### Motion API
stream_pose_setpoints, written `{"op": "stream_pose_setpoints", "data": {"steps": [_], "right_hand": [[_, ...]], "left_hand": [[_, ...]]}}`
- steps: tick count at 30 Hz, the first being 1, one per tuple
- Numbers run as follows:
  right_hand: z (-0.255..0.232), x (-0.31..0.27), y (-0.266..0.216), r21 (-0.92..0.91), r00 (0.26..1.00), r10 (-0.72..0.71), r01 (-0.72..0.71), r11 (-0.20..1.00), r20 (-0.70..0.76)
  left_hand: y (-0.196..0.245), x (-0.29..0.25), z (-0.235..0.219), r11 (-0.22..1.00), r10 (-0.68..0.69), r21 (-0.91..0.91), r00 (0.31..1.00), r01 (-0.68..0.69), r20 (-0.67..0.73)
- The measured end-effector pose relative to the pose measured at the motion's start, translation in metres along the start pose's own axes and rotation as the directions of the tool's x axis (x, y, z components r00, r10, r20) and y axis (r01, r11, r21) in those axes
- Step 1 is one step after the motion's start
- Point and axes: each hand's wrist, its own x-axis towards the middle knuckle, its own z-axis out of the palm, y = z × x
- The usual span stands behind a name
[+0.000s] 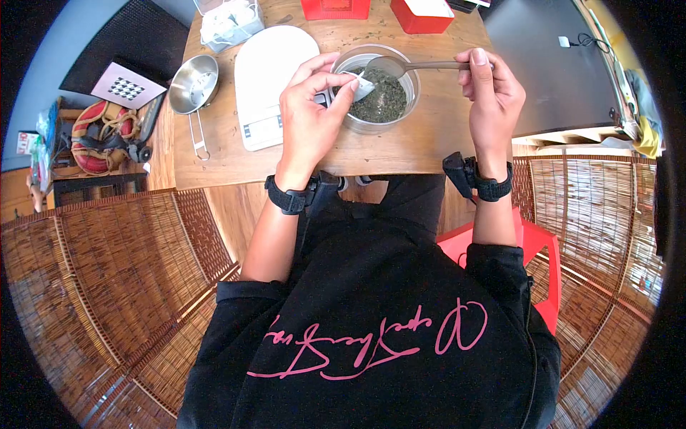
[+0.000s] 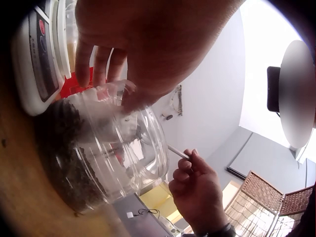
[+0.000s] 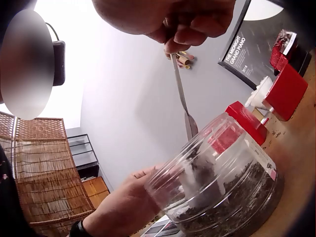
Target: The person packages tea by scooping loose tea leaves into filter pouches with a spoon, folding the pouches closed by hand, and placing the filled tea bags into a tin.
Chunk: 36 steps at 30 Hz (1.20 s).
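Observation:
A clear plastic jar (image 1: 412, 89) holds dark green dried leaves (image 1: 382, 104) and stands near the table's front edge. My left hand (image 1: 311, 114) pinches a small white tea bag (image 1: 363, 87) between thumb and fingers, inside the jar's mouth above the leaves. In my right hand (image 1: 491, 96) is the handle of a spoon (image 1: 437, 65), held level from the right. The spoon's bowl reaches over the jar to the top of the bag. Through the jar wall in the right wrist view, the pale bag (image 3: 201, 180) hangs down toward the leaves (image 3: 237, 197).
A white kitchen scale (image 1: 268, 71) lies left of the jar. Beyond it are a metal pan with a long handle (image 1: 193, 86) and a clear box of white pouches (image 1: 232, 28). Red boxes (image 1: 423, 16) stand at the back. A red chair (image 1: 547, 257) is at the right.

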Motion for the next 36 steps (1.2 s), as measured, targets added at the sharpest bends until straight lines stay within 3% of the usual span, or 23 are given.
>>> {"op": "stream_pose_setpoints", "data": {"steps": [6, 8, 13, 15, 16, 17, 19, 24, 27, 29, 33, 35, 36], "right_hand": [[0.004, -0.002, -0.005, -0.05, 0.992, -0.121, 0.12, 0.992, -0.02], [0.007, -0.005, -0.004, -0.084, 0.988, -0.138, 0.144, 0.986, 0.071], [0.006, 0.0, -0.004, -0.074, 0.978, -0.205, 0.206, 0.976, 0.021], [0.003, 0.004, -0.002, -0.327, 0.972, -0.225, 0.233, 0.916, 0.063], [0.005, 0.005, -0.001, -0.399, 0.949, -0.293, 0.314, 0.861, 0.116], [0.006, 0.005, -0.001, -0.402, 0.949, -0.294, 0.315, 0.86, 0.114], [0.01, 0.005, -0.001, -0.504, 0.897, -0.313, 0.436, 0.745, 0.313], [0.017, 0.001, -0.005, -0.502, 0.872, -0.245, 0.452, 0.737, 0.424], [0.017, 0.0, -0.008, -0.48, 0.9, -0.18, 0.371, 0.795, 0.397], [0.016, -0.001, -0.011, -0.445, 0.921, 0.026, 0.162, 0.881, 0.388], [0.014, -0.002, 0.009, -0.365, 0.907, 0.13, 0.028, 0.931, 0.401], [0.014, -0.005, 0.018, -0.08, 0.896, 0.198, -0.181, 0.98, 0.397], [0.014, -0.004, 0.02, -0.08, 0.896, 0.198, -0.181, 0.98, 0.397]], "left_hand": [[0.0, 0.0, 0.0, 1.0, 0.006, -0.005, 1.0, -0.006, -0.007], [0.0, 0.0, 0.001, 1.0, -0.013, -0.009, 1.0, 0.013, 0.0], [0.004, 0.0, -0.003, 1.0, -0.017, 0.024, 0.999, 0.016, 0.029], [0.008, 0.0, -0.002, 0.999, -0.02, 0.028, 0.999, 0.019, 0.034], [0.01, 0.0, -0.002, 0.999, -0.032, 0.019, 0.999, 0.031, 0.024], [0.01, 0.0, -0.001, 0.999, -0.043, 0.009, 0.999, 0.043, 0.015], [0.009, 0.0, 0.0, 0.999, -0.05, 0.001, 0.999, 0.05, 0.017], [0.009, 0.0, -0.003, 0.999, -0.027, 0.029, 0.999, 0.027, 0.019], [0.011, 0.0, -0.003, 0.999, -0.04, 0.009, 0.999, 0.04, 0.024], [0.013, 0.0, -0.003, 0.999, -0.036, 0.039, 0.999, 0.036, 0.017], [0.011, 0.0, -0.003, 0.998, -0.017, 0.06, 1.0, 0.016, 0.012], [0.01, 0.0, -0.002, 0.999, -0.032, 0.035, 0.999, 0.032, 0.01], [0.01, -0.001, -0.002, 0.999, -0.032, 0.035, 0.999, 0.032, 0.011]]}}
